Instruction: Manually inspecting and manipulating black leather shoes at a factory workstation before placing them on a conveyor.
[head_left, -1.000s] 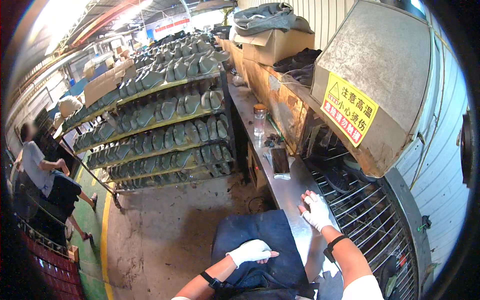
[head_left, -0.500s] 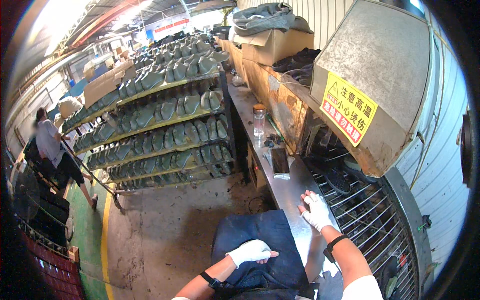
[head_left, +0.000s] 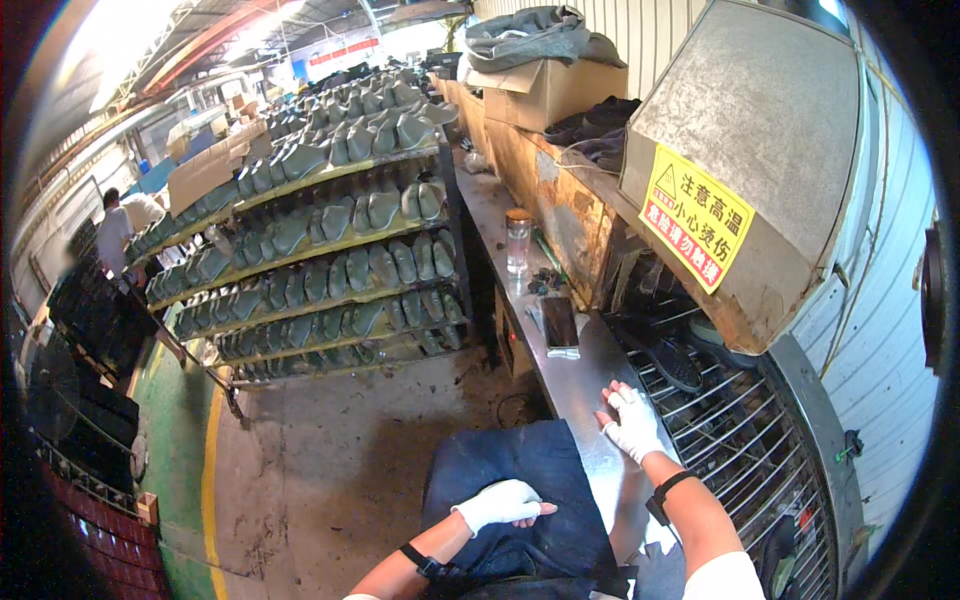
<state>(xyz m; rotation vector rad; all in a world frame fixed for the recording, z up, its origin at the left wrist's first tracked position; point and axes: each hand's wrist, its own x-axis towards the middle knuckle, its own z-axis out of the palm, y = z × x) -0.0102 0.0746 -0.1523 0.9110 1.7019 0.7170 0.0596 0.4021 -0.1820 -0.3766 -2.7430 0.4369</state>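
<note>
My right hand (head_left: 632, 425) is resting unclenched on the bench (head_left: 578, 378); my left hand (head_left: 505, 503) is lying at eight o'clock, grip unclear.

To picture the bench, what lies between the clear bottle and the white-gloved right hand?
Head view: small dark clutter, a dark rectangular slab, then bare metal bench.

A white glove (head_left: 488, 505) is worn on the left grip (head_left: 508, 503), toward six o'clock, and its twin on the right grip (head_left: 630, 422), between four and five — fingertips left bare on both. Each wrist is circled by a black strap (head_left: 680, 481) with a small dark block. At five o'clock a white sleeve (head_left: 725, 578) is seen; at six, a dark blue garment (head_left: 505, 448).
</note>
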